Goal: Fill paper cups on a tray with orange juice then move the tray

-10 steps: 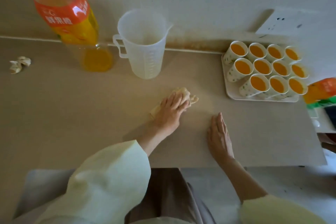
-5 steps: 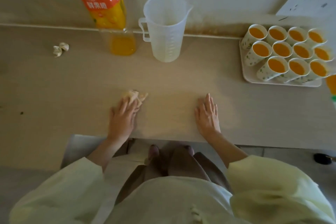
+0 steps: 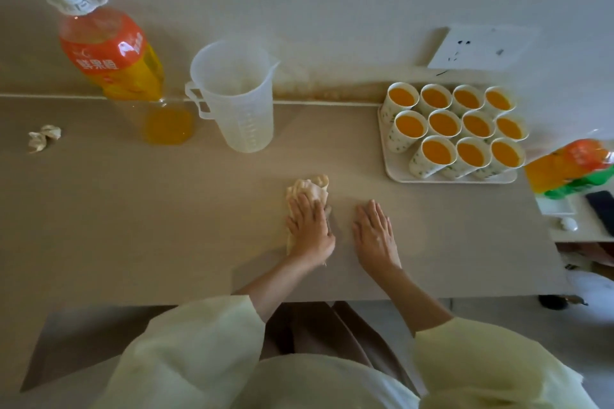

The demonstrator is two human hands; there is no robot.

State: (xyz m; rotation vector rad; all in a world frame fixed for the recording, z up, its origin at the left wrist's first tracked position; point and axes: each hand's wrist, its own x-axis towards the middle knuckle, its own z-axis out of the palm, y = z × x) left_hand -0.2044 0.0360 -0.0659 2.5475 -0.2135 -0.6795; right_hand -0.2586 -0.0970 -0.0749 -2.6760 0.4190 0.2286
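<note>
— Pressing my left grip (image 3: 310,229) flat on a crumpled tissue (image 3: 309,188), that's what I'm doing. The fingers are lying straight, palm down, curling round nothing, and the wad is sticking out past my fingertips on the counter (image 3: 166,209).

— And your right grip?

— My right grip (image 3: 373,236) is lying just beside it, fingers stretched out and together, resting flat on the bare counter and holding nothing.

— Where is the tray sitting?

— The tray (image 3: 397,176) is sitting farther back on my right, well apart from both grips, near the counter's back edge. The paper cups (image 3: 443,124) are crowding it in three rows, touching one another, each showing orange juice close to its rim.

— What else is standing back there?

— A clear measuring jug (image 3: 237,109) is standing upright beyond my left grip, handle pointing left. Just left of it a big juice bottle (image 3: 109,56) with a white cap is standing, juice showing at its base. A small balled-up paper (image 3: 43,138) is lying at the far left. On the wall behind the tray, a white socket (image 3: 478,48) is showing.
</note>
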